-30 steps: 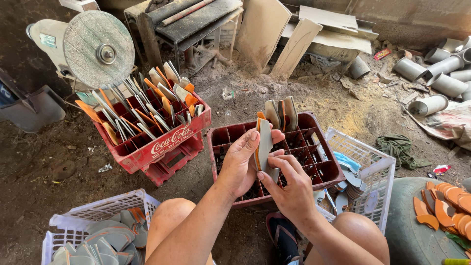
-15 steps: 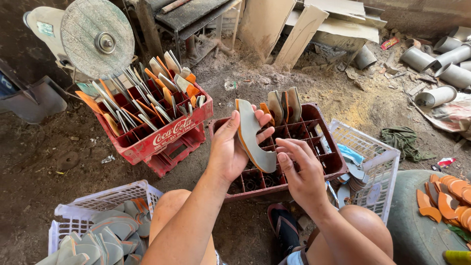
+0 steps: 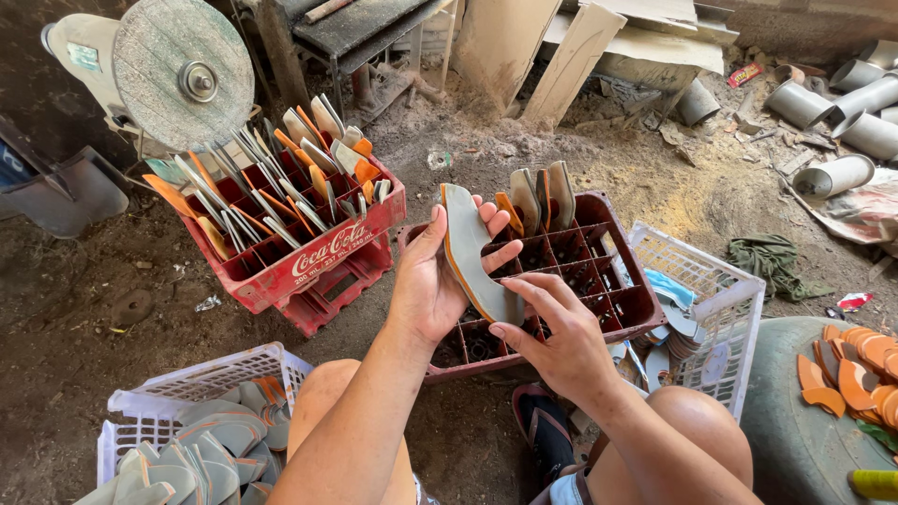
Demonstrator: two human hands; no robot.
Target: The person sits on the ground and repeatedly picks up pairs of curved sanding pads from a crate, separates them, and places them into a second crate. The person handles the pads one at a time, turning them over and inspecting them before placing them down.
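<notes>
My left hand [image 3: 432, 281] and my right hand [image 3: 554, 335] both hold a curved grey piece with an orange edge [image 3: 470, 251], a shoe-sole shape, above a dark red divided crate [image 3: 625, 281]. The left fingers wrap its upper part, the right fingers pinch its lower end. A few similar pieces [image 3: 541, 198] stand upright in the crate's far cells. My bare knees show below.
A red crate [image 3: 309, 257] full of grey and orange pieces stands at left on another crate. White baskets sit at lower left [image 3: 159, 397] and right [image 3: 725, 304]. A grinding wheel [image 3: 182, 75] is behind. Pipes [image 3: 842, 103] lie far right; orange pieces [image 3: 856, 369] rest on a green drum.
I have turned the grey piece from edge-on to show its flat face, and my right hand has slid down to its lower end.
</notes>
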